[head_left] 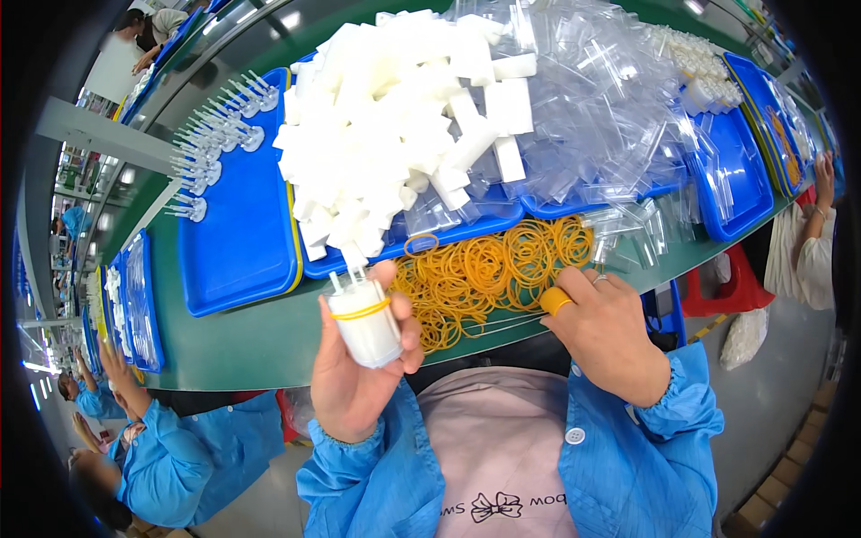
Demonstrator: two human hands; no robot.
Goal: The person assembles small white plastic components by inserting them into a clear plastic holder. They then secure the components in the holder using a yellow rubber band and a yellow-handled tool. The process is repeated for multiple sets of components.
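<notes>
Upright in my left hand [359, 381] is a small clear container [366, 330] with white filling and thin pale tubes rising from its top. My fingers and thumb wrap around it, and a yellow rubber band [360, 310] circles its upper part. My right hand [610, 334] hovers at the right end of a pile of yellow rubber bands [475, 273], with its fingers curled. A yellow wrap [554, 301] sits on one digit of that hand. Its fingertips are partly hidden, so anything pinched there cannot be made out.
White foam blocks [386, 108] and clear plastic pieces [592, 99] are heaped on blue trays behind the bands. At left, a blue tray [238, 229] bears several small stemmed white parts [215, 134]. Co-workers in blue sleeves [193, 457] are at left; another person's arm [821, 188] shows at right.
</notes>
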